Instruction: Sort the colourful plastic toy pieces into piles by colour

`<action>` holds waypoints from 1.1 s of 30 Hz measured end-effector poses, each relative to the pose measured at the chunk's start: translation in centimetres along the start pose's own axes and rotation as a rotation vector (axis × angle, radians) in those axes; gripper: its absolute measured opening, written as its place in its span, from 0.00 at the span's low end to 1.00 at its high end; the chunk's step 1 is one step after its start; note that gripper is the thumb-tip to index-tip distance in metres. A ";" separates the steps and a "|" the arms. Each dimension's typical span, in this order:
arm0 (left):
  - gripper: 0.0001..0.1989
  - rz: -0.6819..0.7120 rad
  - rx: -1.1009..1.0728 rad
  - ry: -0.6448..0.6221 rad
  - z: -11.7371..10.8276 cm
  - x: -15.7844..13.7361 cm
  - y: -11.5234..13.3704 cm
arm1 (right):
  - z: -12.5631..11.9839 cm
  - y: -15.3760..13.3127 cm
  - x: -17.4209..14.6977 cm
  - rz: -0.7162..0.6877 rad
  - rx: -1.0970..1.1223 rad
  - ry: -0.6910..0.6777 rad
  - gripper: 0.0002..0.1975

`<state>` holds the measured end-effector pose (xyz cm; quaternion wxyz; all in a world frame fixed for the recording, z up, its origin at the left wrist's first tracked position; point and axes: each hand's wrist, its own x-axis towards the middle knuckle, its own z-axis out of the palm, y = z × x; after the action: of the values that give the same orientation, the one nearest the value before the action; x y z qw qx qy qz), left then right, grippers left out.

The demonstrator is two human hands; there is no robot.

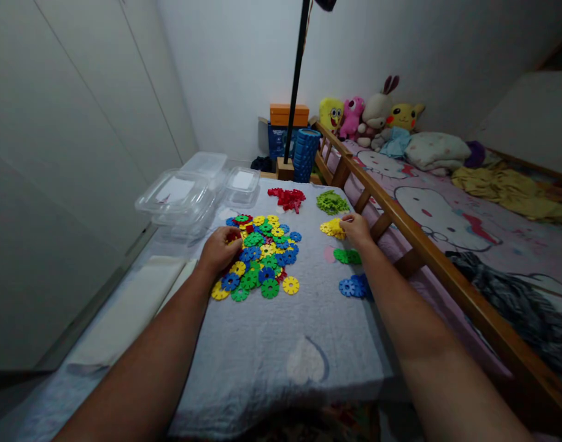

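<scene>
Clear plastic containers (183, 195) stand stacked on the counter (262, 344) beyond and to the left of a person's left fingers, while a folded pale cloth (128, 313) lies nearer the camera, left of those fingers and partly hidden by the forearm. The left hand (220, 248) curls at the left edge of a mixed heap (266, 252) of notched discs in yellow, green, blue and red, its fingers bent inward and partly out of sight; whether they grip a piece is impossible to make out. The heap spreads to the right of these fingers, its lower discs covered by others. Red pieces (287, 199) lie beyond, between the two hands, their separate shapes hard to distinguish. At right, the fingers of the right hand (355, 229) come narrowly together at a small bunch of yellow discs (330, 229), touching its right side; a hold on any one disc is unclear. Just past these fingers sits a light green pile (332, 202); nearer the camera than they are lie green discs (345, 256), then blue discs (349, 286), the latter partly blocked by the right forearm. Right of the fingers runs a wooden bed rail (391, 216).
</scene>
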<state>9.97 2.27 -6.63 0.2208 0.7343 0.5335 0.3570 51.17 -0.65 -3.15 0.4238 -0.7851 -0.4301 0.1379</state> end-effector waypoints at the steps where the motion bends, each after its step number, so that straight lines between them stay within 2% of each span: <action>1: 0.18 0.002 -0.001 0.001 0.0 0.0 0.0 | 0.0 0.4 0.4 0.022 -0.019 0.022 0.06; 10: 0.18 -0.001 -0.004 0.001 0.1 0.1 -0.2 | 1.3 1.5 0.9 0.031 -0.157 0.118 0.02; 15: 0.17 -0.010 -0.005 0.001 0.0 0.0 0.0 | 1.0 0.2 -0.3 -0.075 -0.101 0.131 0.04; 18: 0.17 -0.008 -0.006 0.006 0.0 -0.1 0.1 | 1.3 -1.3 -2.3 -0.185 -0.049 0.049 0.05; 22: 0.18 -0.012 -0.006 0.002 -0.1 -0.1 0.1 | 3.1 -3.2 -6.2 -0.294 -0.017 -0.277 0.07; 24: 0.18 -0.009 -0.005 -0.006 -0.1 -0.1 0.2 | 4.5 -3.8 -8.1 -0.357 -0.058 -0.391 0.10; 27: 0.18 -0.003 -0.005 -0.009 -0.2 -0.2 0.3 | 6.4 -4.2 -10.0 -0.438 -0.203 -0.389 0.18; 30: 0.18 -0.007 -0.005 -0.007 -0.2 -0.3 0.3 | 7.5 -4.2 -10.9 -0.442 -0.354 -0.360 0.26; 33: 0.18 -0.009 -0.001 -0.005 -0.2 -0.2 0.3 | 7.6 -4.1 -11.1 -0.446 -0.442 -0.366 0.26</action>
<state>9.99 1.97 -6.39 0.2243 0.7326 0.5361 0.3543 37.85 -4.16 -6.18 0.1794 -0.7069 -0.6790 0.0840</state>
